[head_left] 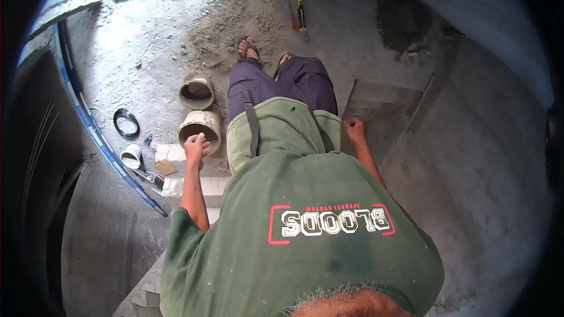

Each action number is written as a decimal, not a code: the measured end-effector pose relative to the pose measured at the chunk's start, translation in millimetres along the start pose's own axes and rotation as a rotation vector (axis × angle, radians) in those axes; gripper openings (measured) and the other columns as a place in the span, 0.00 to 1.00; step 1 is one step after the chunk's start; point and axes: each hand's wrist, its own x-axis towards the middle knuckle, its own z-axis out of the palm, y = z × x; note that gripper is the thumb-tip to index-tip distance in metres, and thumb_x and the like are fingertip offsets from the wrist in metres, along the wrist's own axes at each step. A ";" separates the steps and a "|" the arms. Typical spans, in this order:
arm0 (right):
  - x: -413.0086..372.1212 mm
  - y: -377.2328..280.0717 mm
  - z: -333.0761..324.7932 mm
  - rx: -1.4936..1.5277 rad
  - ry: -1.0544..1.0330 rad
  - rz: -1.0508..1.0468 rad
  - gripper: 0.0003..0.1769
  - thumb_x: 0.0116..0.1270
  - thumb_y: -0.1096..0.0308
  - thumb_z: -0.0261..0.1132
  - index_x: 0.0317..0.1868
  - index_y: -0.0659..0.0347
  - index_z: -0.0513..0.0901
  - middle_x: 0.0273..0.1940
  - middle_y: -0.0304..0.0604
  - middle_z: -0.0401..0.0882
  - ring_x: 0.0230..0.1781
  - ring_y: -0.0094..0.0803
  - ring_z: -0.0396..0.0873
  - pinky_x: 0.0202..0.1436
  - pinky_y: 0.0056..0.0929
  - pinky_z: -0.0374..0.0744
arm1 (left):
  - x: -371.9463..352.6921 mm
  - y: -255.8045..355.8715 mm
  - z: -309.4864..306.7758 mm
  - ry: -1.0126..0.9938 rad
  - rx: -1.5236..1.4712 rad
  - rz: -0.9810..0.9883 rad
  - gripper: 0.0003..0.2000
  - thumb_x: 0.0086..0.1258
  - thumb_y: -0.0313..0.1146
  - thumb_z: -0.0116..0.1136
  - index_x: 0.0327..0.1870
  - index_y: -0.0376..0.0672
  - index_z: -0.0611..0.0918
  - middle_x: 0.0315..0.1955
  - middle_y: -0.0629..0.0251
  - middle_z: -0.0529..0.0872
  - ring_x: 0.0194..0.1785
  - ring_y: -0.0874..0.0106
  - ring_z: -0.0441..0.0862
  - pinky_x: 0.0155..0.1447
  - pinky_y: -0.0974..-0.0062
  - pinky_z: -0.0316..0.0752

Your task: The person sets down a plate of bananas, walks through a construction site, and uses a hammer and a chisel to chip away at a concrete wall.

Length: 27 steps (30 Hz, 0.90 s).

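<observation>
Near bucket (202,118), one. Location: floor (154,47), left of the legs, against white blocks (170,152). Mouth faces the camera; interior dark, contents not legible. Pale, stained wall. Handling, as judged: stiff, not fragile; light if bare, heavy if loaded; grit may roughen the rim. Best hold: the rim at two opposite points, or one palm under the base.

Left hand (196,147), one. Over the mouth of the near bucket, fingers drawn together; whether they pinch anything, or touch the rim, cannot be told.

Right hand (354,130), one. Beside the right hip, next to the edge of the waist cloth (285,123). Fingers loosely curled; no held item visible, but the palm is hidden.

Far bucket (201,104), one. Directly beyond the near bucket, mouth likewise towards the camera.

Floor, towards its left edge: black coil (136,129), one; white cup (131,154), one, on its side or tilted; brown scrap (165,167), one, by the blocks; blue strip (89,120), long, outermost.

Floor, beyond the feet: yellow tool (301,12), one; red-handled tool (293,20), one, just beside it; loose rubble (226,17), scattered.
</observation>
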 end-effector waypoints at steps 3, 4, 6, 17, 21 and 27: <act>-13.2 40.6 -1.3 -0.188 -0.045 0.134 0.14 0.48 0.61 0.66 0.32 0.61 0.81 0.31 0.48 0.81 0.35 0.39 0.79 0.41 0.34 0.75 | 19.0 14.8 2.4 0.011 -0.026 -0.018 0.17 0.64 0.41 0.54 0.47 0.38 0.72 0.34 0.64 0.78 0.33 0.73 0.79 0.29 0.75 0.77; -13.2 53.8 -2.2 -0.214 -0.077 0.165 0.13 0.48 0.61 0.66 0.32 0.60 0.82 0.31 0.48 0.81 0.35 0.39 0.79 0.41 0.34 0.75 | 18.4 25.7 7.6 -0.011 -0.054 0.002 0.17 0.64 0.41 0.54 0.47 0.38 0.72 0.34 0.64 0.78 0.32 0.74 0.79 0.29 0.76 0.76; -6.1 49.9 -7.1 -0.239 -0.105 0.197 0.13 0.48 0.61 0.66 0.32 0.59 0.82 0.31 0.47 0.81 0.34 0.39 0.79 0.40 0.34 0.75 | 17.0 49.6 25.4 -0.053 -0.103 0.032 0.17 0.65 0.40 0.54 0.47 0.37 0.72 0.34 0.65 0.78 0.31 0.75 0.79 0.28 0.80 0.75; 288.9 -77.7 33.6 -0.421 -0.312 -0.340 0.14 0.59 0.60 0.58 0.40 0.60 0.78 0.43 0.54 0.74 0.45 0.49 0.73 0.46 0.43 0.72 | 9.7 105.3 232.5 0.042 -0.281 0.400 0.07 0.67 0.31 0.50 0.33 0.36 0.72 0.23 0.64 0.76 0.18 0.80 0.72 0.16 0.85 0.67; 424.2 -111.2 120.4 -0.551 -0.337 -0.429 0.19 0.58 0.56 0.60 0.47 0.58 0.76 0.47 0.54 0.72 0.50 0.49 0.71 0.51 0.43 0.70 | -18.9 25.2 274.7 0.079 -0.162 0.511 0.04 0.63 0.24 0.51 0.29 0.37 0.70 0.17 0.68 0.73 0.14 0.83 0.68 0.17 0.84 0.64; 546.4 -134.3 263.3 -0.490 -0.095 -0.329 0.27 0.52 0.49 0.66 0.50 0.51 0.75 0.48 0.55 0.71 0.51 0.49 0.71 0.53 0.42 0.71 | -34.7 -13.3 301.0 0.206 0.187 0.405 0.09 0.55 0.28 0.61 0.24 0.37 0.72 0.16 0.65 0.76 0.16 0.80 0.70 0.20 0.83 0.65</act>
